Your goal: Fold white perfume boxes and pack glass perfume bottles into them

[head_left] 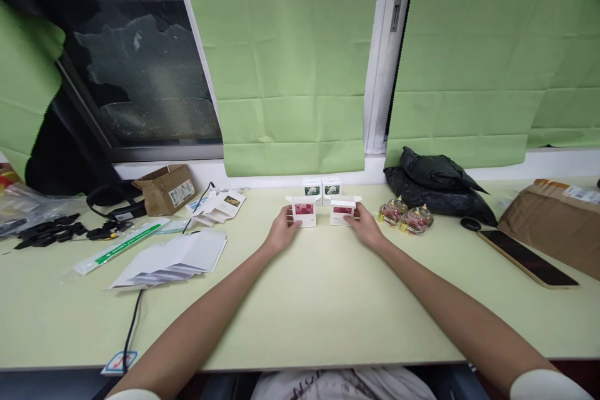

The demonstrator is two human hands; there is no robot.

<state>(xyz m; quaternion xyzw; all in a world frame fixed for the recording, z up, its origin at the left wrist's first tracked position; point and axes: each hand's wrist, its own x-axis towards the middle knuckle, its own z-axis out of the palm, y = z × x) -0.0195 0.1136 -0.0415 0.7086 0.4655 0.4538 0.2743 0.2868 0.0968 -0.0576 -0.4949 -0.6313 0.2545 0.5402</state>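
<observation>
My left hand (282,229) grips a small white box (304,214) by its left side; the box has a pink-red flower picture and raised top flaps. A matching white box (338,211) with a red picture is held by my right hand (367,225) at its right side, its top also open. Both stand upright on the table, a narrow gap apart. Right behind them are two closed white boxes (332,189) with white-flower pictures. Glass bottles with gold caps (415,220) and pinkish contents lie to the right of my right hand.
Flattened white cartons (175,259) and a green-striped plastic packet (126,244) lie on the left, near an open brown carton (166,190) and a black cable (134,319). Black plastic bags (438,187), a phone (527,257) and a brown parcel (555,222) are on the right.
</observation>
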